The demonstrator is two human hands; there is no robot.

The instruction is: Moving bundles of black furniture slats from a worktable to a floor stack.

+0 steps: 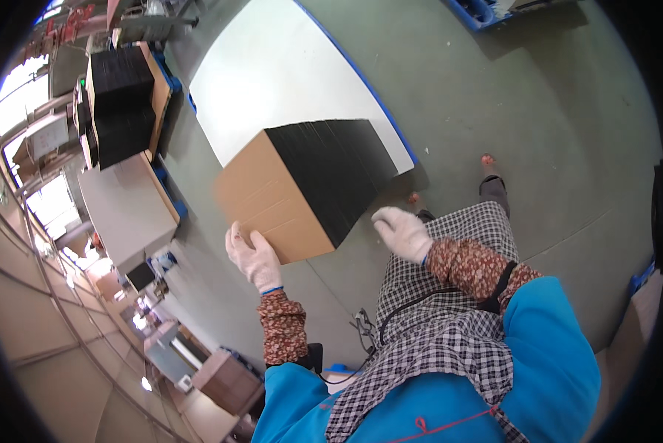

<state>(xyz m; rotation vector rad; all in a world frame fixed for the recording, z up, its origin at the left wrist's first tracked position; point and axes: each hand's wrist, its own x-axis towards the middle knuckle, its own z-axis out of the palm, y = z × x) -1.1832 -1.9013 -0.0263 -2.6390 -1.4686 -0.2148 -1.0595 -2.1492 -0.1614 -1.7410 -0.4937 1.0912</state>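
Observation:
A block-like stack of cardboard [279,199], brown on one face and black with fine layer lines on its side, rests at the near end of a large white board [272,66]. My left hand [253,256], in a white glove, is at the near left edge of the brown face, fingers apart and thumb over the cardboard. Whether it presses on the stack I cannot tell. Off the near right corner, my right hand [404,234], also gloved, hangs apart from the stack with nothing in it, its fingers stretched and the thumb separate.
Blue edging shows under the white board. At the left stand black stacks [124,96] and a pale grey stack [128,210] on blue pallets. Farther down on the left is a brown carton [228,380]. A blue pallet [479,15] lies at the top right. A thin cable [362,325] hangs beside my apron.

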